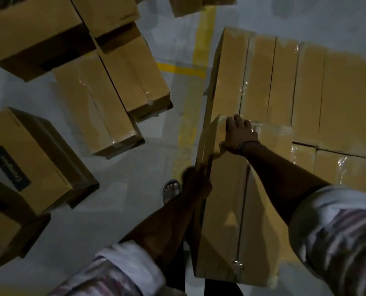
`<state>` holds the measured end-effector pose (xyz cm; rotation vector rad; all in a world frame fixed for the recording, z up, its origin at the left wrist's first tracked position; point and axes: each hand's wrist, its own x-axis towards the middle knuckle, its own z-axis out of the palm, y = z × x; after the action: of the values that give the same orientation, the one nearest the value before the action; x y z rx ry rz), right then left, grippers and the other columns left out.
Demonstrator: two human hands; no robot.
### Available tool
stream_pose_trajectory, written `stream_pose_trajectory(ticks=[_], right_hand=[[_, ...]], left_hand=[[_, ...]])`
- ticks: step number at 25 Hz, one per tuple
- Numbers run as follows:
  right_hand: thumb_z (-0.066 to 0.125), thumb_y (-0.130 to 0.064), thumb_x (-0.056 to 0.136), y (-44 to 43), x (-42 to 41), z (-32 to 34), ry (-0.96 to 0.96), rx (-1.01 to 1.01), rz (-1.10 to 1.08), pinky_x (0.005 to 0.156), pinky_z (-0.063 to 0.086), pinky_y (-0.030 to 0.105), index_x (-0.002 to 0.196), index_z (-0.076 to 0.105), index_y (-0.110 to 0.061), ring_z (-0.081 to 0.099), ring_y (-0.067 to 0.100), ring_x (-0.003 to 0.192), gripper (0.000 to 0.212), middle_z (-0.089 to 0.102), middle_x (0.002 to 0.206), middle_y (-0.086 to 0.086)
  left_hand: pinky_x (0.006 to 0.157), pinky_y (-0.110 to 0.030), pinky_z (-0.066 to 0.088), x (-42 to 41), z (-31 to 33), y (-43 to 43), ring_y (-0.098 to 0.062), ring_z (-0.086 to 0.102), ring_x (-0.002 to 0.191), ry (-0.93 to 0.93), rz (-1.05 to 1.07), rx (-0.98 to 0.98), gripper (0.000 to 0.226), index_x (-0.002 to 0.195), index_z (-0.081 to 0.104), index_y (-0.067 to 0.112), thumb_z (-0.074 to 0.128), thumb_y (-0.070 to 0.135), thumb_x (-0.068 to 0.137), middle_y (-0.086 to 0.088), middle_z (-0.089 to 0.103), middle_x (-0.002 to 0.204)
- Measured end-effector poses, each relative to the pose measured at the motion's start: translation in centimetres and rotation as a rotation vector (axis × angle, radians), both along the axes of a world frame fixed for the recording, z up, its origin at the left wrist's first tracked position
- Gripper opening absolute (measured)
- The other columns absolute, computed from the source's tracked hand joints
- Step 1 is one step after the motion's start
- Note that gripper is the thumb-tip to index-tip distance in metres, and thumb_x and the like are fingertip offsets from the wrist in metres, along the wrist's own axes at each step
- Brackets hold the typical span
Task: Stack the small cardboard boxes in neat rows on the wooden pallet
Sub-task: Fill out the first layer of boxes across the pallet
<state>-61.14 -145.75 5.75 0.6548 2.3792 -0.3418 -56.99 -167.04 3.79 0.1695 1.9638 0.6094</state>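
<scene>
1. Two arms in striped sleeves (338,231) are reaching forward, hands apart, both on one long box (224,221).
2. The left hand (197,184) is sitting in deep shadow on the box's left edge; it seems to be gripping it.
3. A sandal (171,190) is standing on the floor (105,189) just left of the box.
4. The right hand (238,133) is pressing flat on the box's far end, fingers spread.
5. That far end is meeting the stacked boxes (306,82), which are lying in tight rows.
6. Loose boxes (105,99) are lying scattered left of a yellow line (201,50).
</scene>
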Motion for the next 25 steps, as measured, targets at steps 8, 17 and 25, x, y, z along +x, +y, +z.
stream_pose_trajectory(ticks=[8, 17, 25], right_hand=[[0.068, -0.046, 0.090, -2.2, 6.6, 1.4, 0.177, -0.006, -0.046, 0.122, 0.019, 0.056, 0.161, 0.007, -0.021, -0.001, 0.034, 0.155, 0.097, -0.005, 0.169, 0.008], [0.070, -0.053, 0.086, -7.6, 36.3, 1.6, 0.009, -0.072, -0.628, 0.116, 0.030, 0.057, 0.161, 0.005, -0.026, 0.015, 0.041, 0.150, 0.103, -0.004, 0.167, 0.013], [0.075, -0.041, 0.087, -12.1, 47.7, 2.0, 0.091, -0.455, -0.587, 0.120, 0.020, 0.034, 0.161, 0.006, -0.013, 0.012, 0.033, 0.154, 0.105, 0.007, 0.166, 0.021]], left_hand=[[0.086, -0.048, 0.054, 1.4, 0.8, -0.6, -0.040, 0.063, 0.110, 0.100, -0.087, 0.107, 0.047, 0.154, 0.038, 0.015, 0.047, 0.025, 0.109, -0.012, 0.060, 0.130], [0.103, -0.031, 0.043, 16.4, 1.0, -9.4, -0.033, 0.052, 0.134, 0.105, 0.015, -0.145, 0.064, 0.151, 0.045, 0.008, 0.062, 0.030, 0.094, -0.014, 0.051, 0.150], [0.097, -0.031, 0.049, 27.7, 1.4, -13.0, -0.036, 0.063, 0.116, 0.211, -0.009, -0.134, 0.039, 0.117, 0.061, -0.005, 0.063, 0.025, 0.093, -0.023, 0.066, 0.117]])
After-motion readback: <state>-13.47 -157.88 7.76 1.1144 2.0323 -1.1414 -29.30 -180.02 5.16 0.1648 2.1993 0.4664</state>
